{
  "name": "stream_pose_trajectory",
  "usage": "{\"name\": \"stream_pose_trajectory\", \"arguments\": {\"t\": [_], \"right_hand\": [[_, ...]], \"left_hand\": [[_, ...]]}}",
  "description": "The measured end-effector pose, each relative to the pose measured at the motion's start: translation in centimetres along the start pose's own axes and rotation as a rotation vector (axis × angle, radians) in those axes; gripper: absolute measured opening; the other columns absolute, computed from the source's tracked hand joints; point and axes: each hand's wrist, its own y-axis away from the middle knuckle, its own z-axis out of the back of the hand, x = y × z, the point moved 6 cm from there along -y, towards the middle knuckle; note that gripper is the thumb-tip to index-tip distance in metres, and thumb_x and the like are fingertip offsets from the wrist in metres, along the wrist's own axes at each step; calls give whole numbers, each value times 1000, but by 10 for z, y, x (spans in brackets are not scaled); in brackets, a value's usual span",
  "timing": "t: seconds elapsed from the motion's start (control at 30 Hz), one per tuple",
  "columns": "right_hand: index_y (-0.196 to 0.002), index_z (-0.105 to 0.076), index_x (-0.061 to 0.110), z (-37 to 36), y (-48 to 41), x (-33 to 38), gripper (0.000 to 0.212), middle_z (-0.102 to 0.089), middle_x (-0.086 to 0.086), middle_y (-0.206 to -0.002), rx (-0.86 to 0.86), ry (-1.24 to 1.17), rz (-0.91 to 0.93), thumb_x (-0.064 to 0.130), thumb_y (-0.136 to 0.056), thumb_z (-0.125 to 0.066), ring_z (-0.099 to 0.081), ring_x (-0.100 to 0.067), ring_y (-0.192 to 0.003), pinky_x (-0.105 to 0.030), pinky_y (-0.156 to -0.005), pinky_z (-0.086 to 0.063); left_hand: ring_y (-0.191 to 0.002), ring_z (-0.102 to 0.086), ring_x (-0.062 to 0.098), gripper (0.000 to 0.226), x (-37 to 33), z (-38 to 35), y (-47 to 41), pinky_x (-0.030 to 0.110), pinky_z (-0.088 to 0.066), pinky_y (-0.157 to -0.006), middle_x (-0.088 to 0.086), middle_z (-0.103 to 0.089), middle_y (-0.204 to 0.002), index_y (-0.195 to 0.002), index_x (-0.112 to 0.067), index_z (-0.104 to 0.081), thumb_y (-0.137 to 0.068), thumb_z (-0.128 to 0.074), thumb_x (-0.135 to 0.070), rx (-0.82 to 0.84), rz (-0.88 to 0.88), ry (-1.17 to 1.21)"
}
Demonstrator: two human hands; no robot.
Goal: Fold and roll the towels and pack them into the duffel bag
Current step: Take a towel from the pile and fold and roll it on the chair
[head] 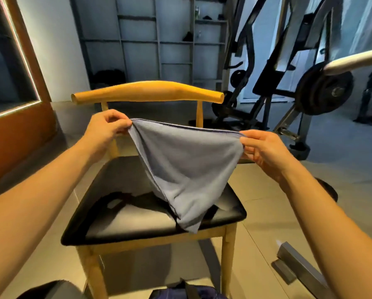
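Note:
A grey-blue towel (pixel 187 167) hangs folded in the air above the chair seat, its lower tip touching the seat's front right. My left hand (pixel 106 128) pinches the towel's upper left corner. At the upper right corner my right hand (pixel 264 148) grips it, and the top edge is stretched between both hands. A dark blue bag (pixel 193 293), likely the duffel, shows only partly at the bottom edge, under the chair's front.
The wooden chair has a black padded seat (pixel 124 225) and a curved backrest (pixel 147 91). A barbell with weight plates (pixel 325 91) and a gym machine stand at the right. A metal bench foot (pixel 297 264) lies on the floor bottom right. Grey shelving lines the back wall.

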Motion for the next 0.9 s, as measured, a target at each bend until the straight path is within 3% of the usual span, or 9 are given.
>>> {"name": "stream_pose_trajectory", "arguments": {"t": [0.1,0.23,0.3,0.37,0.47,0.53,0.7,0.8,0.9], "right_hand": [[-111,-72,9,-12,-8,66,17,-75,-11,-105,29,10,156,10,-100,-59,-73,-23,-94,-35,-84,-61],[-98,-74,9,-12,-21,127,12,-72,-9,-90,-311,187,278,7,-96,-62,-70,-26,-81,-44,-71,-63],[-90,-73,2,-37,-21,145,8,-69,-11,-82,-167,290,233,4,-90,-65,-65,-24,-73,-48,-70,-63],[-92,-72,0,-69,-9,155,6,-69,-10,-78,121,294,179,3,-91,-67,-66,-19,-69,-35,-64,-61],[-90,-71,8,-57,-10,167,10,-67,-7,-79,-101,217,184,3,-95,-64,-64,-19,-71,-28,-57,-56],[-97,-70,7,-51,-9,165,8,-67,-6,-81,-132,184,139,4,-96,-63,-63,-18,-69,-27,-55,-55],[-99,-72,11,-43,-2,166,8,-72,-8,-93,-207,135,141,9,-98,-65,-68,-20,-80,-30,-63,-59],[-110,-72,6,-43,2,164,15,-74,-10,-98,-122,84,157,11,-96,-66,-71,-21,-85,-29,-68,-58],[-115,-70,3,-39,6,162,21,-76,-10,-103,-8,5,173,10,-97,-64,-73,-21,-89,-32,-76,-59]], "left_hand": [[-97,-68,23,6,-34,25,4,33,-57,-86,4,-70,-93,-93,-17,-70,-97,-66,-14,-36,-31,92],[-73,-66,5,13,-76,48,14,13,-53,-64,4,-66,-85,-88,-16,-66,-96,-65,-5,-42,-109,37],[-66,-64,-3,10,-92,60,17,11,-50,-63,2,-67,-84,-91,-15,-67,-95,-66,-6,-103,-174,-74],[-66,-62,-3,5,-104,76,20,8,-49,-60,0,-64,-83,-99,-6,-68,-96,-65,-5,-191,-203,-103],[-65,-62,2,16,-108,94,27,6,-49,-56,3,-62,-83,-110,7,-66,-96,-64,-1,-224,-177,-93],[-62,-63,-2,15,-109,102,33,5,-49,-55,6,-61,-84,-111,4,-65,-97,-63,-1,-213,-160,-123],[-80,-67,7,13,-109,111,43,12,-57,-63,0,-69,-94,-103,-15,-70,-96,-66,-6,-76,-86,-75],[-85,-67,11,12,-109,112,48,11,-55,-60,3,-70,-95,-107,-10,-72,-98,-64,-11,0,-40,-96],[-100,-70,21,16,-100,118,50,18,-58,-69,3,-74,-99,-108,-11,-73,-97,-63,-17,130,33,51]]}}
